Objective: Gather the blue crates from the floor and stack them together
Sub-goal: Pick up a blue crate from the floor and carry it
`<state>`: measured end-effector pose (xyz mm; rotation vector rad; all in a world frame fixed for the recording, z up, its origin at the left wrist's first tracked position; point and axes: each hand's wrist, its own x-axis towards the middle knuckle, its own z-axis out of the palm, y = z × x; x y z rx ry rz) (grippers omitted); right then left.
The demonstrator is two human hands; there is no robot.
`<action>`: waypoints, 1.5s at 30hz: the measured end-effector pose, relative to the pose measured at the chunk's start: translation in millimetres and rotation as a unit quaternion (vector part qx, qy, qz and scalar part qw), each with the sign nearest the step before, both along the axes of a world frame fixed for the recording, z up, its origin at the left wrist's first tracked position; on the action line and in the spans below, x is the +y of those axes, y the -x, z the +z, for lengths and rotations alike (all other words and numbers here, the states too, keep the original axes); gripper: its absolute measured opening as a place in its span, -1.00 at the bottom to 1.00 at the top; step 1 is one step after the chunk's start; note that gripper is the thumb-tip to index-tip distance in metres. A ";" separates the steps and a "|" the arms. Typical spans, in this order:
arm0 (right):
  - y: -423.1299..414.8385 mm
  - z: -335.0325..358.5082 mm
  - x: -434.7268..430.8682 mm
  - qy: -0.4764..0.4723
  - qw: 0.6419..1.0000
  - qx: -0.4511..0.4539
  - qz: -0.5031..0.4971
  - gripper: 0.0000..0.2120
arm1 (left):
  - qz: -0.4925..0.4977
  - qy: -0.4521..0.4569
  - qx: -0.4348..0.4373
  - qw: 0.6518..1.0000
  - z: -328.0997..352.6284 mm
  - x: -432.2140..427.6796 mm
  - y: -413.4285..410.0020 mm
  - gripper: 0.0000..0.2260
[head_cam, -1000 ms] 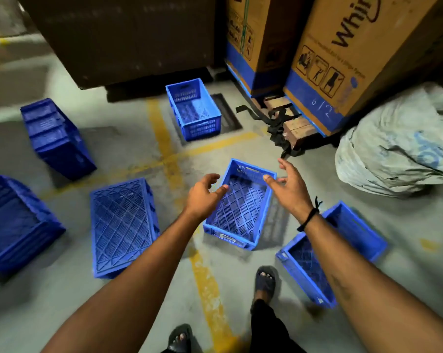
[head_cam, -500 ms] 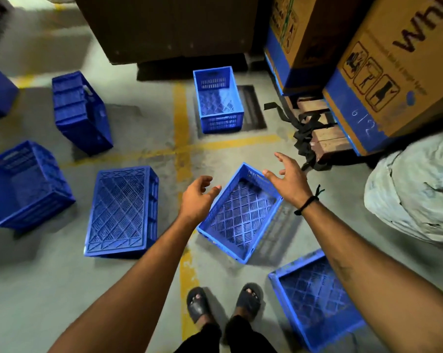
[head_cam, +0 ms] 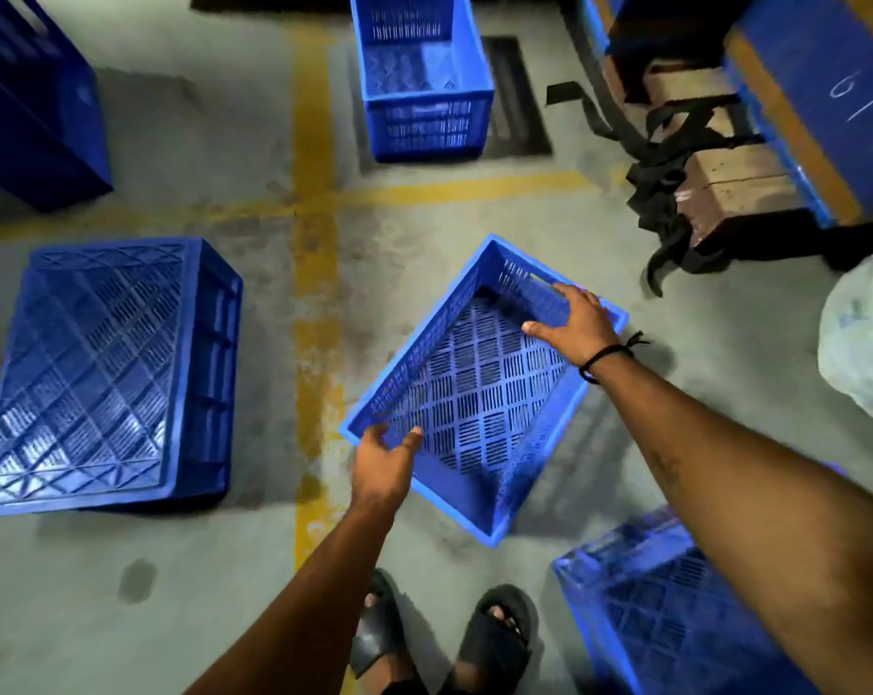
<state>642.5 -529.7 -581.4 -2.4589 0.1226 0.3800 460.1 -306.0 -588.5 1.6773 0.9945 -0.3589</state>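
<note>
An upright blue crate (head_cam: 479,393) sits on the floor in front of my feet, turned diagonally. My left hand (head_cam: 382,469) rests on its near-left corner rim with the fingers curled over the edge. My right hand (head_cam: 575,321) grips the far-right rim near the handle slot. An upturned blue crate (head_cam: 98,373) lies to the left. Another upright crate (head_cam: 424,77) stands farther ahead. A further crate (head_cam: 670,619) lies at the lower right under my right forearm, and one more (head_cam: 28,97) is at the upper left.
Yellow floor lines (head_cam: 314,293) cross the concrete. A wooden pallet with black straps (head_cam: 695,183) and a carton stand at the upper right. A whitish sack (head_cam: 861,343) lies at the right edge. My sandalled feet (head_cam: 444,639) are just below the crate.
I have bent closer to the floor. Both hands, which hovered open above the middle crate, have come down onto its rim at opposite corners.
</note>
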 end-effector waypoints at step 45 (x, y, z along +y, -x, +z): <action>-55.9 -178.2 -73.7 0.125 0.991 -0.036 -0.012 -0.33 | -0.156 -0.344 -0.002 0.926 -177.2 81.0 -92.0 -0.38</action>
